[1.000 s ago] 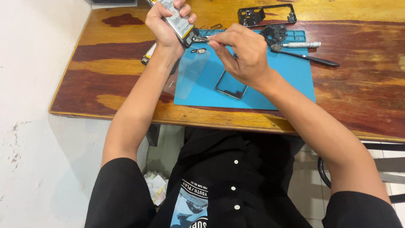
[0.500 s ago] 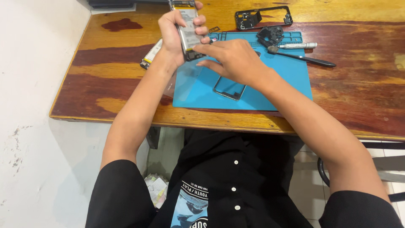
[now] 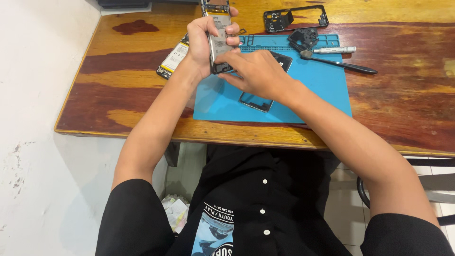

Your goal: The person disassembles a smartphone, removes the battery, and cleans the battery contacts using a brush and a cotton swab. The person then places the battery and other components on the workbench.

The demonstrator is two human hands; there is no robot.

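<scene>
Left hand (image 3: 204,45) holds the opened phone (image 3: 219,38) upright in a closed grip, above the blue mat's (image 3: 313,90) far left; right hand (image 3: 256,73) pinches its lower end

The work mat (image 3: 327,90) is plain sky blue. The wooden table (image 3: 407,109) shows streaks of dark reddish brown and honey yellow. The opened phone (image 3: 219,40) has a grey inside with a dark edge. The phone frame (image 3: 296,18) is black, as are the small bracket (image 3: 303,37) and the long tool (image 3: 343,65). The pen-like tool (image 3: 334,50) is silver. The shirt (image 3: 265,199) is black with white buttons and a blue print.
</scene>
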